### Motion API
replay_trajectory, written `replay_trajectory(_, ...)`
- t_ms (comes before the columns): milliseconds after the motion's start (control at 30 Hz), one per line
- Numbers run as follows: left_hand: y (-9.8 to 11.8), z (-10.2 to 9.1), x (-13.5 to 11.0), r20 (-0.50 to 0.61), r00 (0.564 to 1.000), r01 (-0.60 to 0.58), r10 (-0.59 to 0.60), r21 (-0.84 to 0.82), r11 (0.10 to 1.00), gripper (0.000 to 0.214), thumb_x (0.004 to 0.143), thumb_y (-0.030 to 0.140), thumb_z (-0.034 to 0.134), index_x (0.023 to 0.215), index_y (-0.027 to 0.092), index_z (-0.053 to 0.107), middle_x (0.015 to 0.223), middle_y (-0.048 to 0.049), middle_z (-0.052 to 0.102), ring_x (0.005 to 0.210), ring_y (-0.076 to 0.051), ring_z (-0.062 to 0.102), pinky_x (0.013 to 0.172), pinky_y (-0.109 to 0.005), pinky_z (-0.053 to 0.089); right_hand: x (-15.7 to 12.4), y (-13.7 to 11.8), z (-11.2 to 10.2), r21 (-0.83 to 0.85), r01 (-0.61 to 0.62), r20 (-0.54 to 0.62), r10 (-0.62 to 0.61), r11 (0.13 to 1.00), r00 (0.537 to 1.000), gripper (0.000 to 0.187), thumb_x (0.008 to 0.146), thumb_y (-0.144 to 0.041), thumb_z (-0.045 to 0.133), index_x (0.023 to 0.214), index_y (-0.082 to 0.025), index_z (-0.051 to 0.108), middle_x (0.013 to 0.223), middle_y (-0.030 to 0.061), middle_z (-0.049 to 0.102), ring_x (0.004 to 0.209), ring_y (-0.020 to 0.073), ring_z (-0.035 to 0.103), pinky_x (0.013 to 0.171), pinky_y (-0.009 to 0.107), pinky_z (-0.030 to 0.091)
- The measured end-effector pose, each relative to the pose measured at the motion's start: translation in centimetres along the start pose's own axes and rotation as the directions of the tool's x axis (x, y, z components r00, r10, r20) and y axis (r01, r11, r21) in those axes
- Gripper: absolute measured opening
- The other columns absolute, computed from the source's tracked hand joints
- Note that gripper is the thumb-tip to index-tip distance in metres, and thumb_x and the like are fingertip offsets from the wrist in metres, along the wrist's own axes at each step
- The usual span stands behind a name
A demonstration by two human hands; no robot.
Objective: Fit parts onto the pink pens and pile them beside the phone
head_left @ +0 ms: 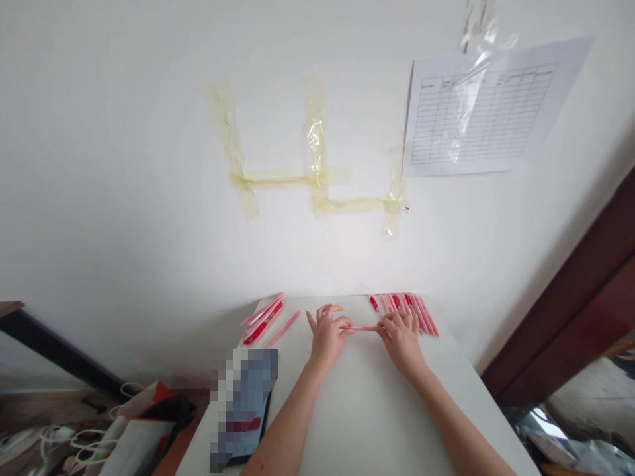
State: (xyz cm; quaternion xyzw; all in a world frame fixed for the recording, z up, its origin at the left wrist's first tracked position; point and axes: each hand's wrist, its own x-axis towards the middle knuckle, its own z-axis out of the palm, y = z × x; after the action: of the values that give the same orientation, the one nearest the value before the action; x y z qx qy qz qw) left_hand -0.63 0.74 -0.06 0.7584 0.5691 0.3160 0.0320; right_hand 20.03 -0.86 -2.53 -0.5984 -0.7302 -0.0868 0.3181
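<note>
A slim pink pen (366, 328) lies level between my two hands, just above or on the white table (367, 410). My left hand (327, 334) pinches its left end between thumb and index finger, the other fingers spread. Its right end is gripped by the fingertips of my right hand (401, 334), which hide that end. Beyond my right hand lies a row of pink pens (426, 316), with several red pieces among them. At the far left is a pile of pink and red pens (262, 320), with a single pink pen (282, 329) beside it.
A tablet or phone (248, 410), partly pixelated, lies at the table's left edge. The white wall (278, 258) meets the table's back edge and bears yellowed tape (317, 145) and a printed sheet (486, 112). Bags and cables (133, 430) are on the floor at left.
</note>
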Motion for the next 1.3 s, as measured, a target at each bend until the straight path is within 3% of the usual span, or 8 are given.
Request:
replay_trajectory(233,-0.16,0.08,-0.05,-0.022,1.000,-0.005,0.005,-0.003,1.000,0.009,0.075,0.029,0.077,0.083,0.033,0.074,0.125,0.0002,0.062,0.130,-0.027,0.042,0.114,-0.072,0.002,-0.04,0.16,0.04,0.045,0.009,-0.003,-0.009,0.999,1.000,0.030,0.094,-0.051,0.048,0.104,-0.028,0.065,0.109,0.0064,0.062,0.111,0.0280,0.048,0.105,0.056,0.029)
replay_trajectory(467,-0.05,0.14,-0.07,-0.010,1.000,-0.009,0.009,-0.005,1.000,0.008,0.076,0.030,0.076,0.083,0.033,0.074,0.126,-0.0001,0.062,0.130,-0.027,0.041,0.114,-0.072,0.000,-0.01,0.15,0.02,0.027,0.004,0.026,-0.005,1.000,1.000,0.035,0.098,-0.044,0.039,0.086,-0.026,0.066,0.104,0.0066,0.063,0.108,0.0277,0.048,0.101,0.056,0.032)
replay_trajectory(667,-0.18,0.15,-0.06,-0.025,1.000,-0.006,0.006,-0.002,1.000,0.008,0.076,0.029,0.076,0.083,0.033,0.073,0.125,0.0001,0.062,0.130,-0.027,0.042,0.114,-0.073,0.000,-0.06,0.08,-0.09,0.043,0.013,-0.003,-0.013,0.999,1.000,0.029,0.092,-0.051,0.051,0.096,-0.028,0.068,0.105,0.0065,0.062,0.110,0.0286,0.048,0.102,0.056,0.034)
replay_trajectory(867,-0.03,0.01,-0.05,-0.022,1.000,-0.016,0.016,-0.005,1.000,0.008,0.077,0.028,0.075,0.083,0.033,0.074,0.125,-0.0001,0.062,0.130,-0.027,0.042,0.114,-0.073,0.002,-0.01,-0.20,-0.51,0.077,0.001,0.026,-0.003,0.997,1.000,0.038,0.097,-0.049,0.043,0.080,-0.028,0.070,0.102,0.0053,0.062,0.112,0.0280,0.047,0.104,0.059,0.030)
replay_trajectory(1067,-0.12,-0.02,-0.02,-0.027,1.000,-0.014,0.014,-0.007,1.000,0.006,0.078,0.029,0.074,0.082,0.032,0.074,0.125,-0.0005,0.061,0.129,-0.027,0.042,0.114,-0.073,0.001,0.02,-0.38,-0.65,0.074,-0.010,-0.025,0.012,0.997,1.000,0.027,0.090,-0.052,0.055,0.095,-0.029,0.070,0.106,0.0057,0.062,0.112,0.0286,0.047,0.105,0.058,0.029)
replay_trajectory(1300,-0.08,0.12,-0.02,-0.024,0.999,-0.026,0.025,-0.012,1.000,0.005,0.078,0.028,0.074,0.081,0.032,0.075,0.119,-0.0008,0.062,0.128,-0.027,0.043,0.114,-0.073,0.001,0.06,-0.02,-0.35,0.048,0.012,-0.025,-0.011,0.999,1.000,0.023,0.091,-0.046,0.057,0.083,-0.030,0.072,0.101,0.0054,0.063,0.111,0.0296,0.047,0.101,0.057,0.034)
